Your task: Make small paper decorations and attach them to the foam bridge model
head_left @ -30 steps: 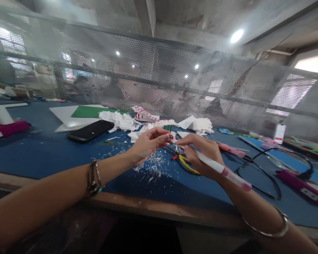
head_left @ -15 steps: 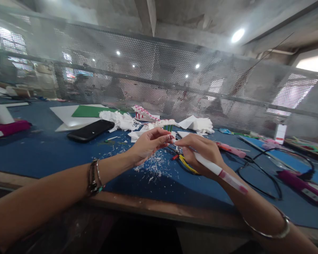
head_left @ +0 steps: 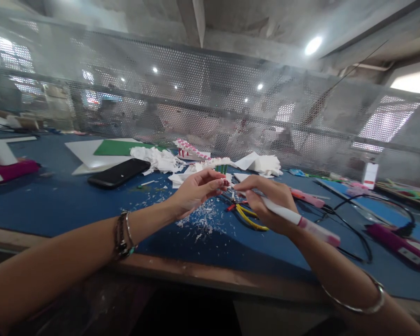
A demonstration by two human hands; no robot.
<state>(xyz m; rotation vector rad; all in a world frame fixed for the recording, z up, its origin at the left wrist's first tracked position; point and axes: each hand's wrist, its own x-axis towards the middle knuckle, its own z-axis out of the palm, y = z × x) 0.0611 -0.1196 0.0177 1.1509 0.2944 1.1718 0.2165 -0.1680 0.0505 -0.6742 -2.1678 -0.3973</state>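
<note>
- Several flat things lie toward the far left of the desk (head_left: 56, 200): a matte green sheet (head_left: 117, 147) on a white sheet (head_left: 86, 158), with a glossy black phone (head_left: 119, 172) just beside them on the blue mat.
- Crumpled white paper (head_left: 157, 159) is heaped behind the phone, soft and creased.
- The left hand (head_left: 192, 193), with bracelets at the wrist, pinches a small white piece (head_left: 225, 181) with red marks between thumb and fingertips, above the middle of the desk.
- Fine white shavings (head_left: 203, 221) are scattered on the mat below it.
- The right hand (head_left: 269, 200) grasps a slim white marker (head_left: 301, 221) with a pink rear end, held like a pen, its tip at the piece. Whether it touches cannot be told.
- Judged from this, colouring or marking the piece is the step in hand. A further stroke calls for a steady pinch and light pressure, since the piece looks thin and tiny.
- Yellow-handled pliers (head_left: 250, 218) lie under the right hand. A black cable (head_left: 353, 233) loops toward a pink plastic tool (head_left: 399, 240) near the desk's right edge.
</note>
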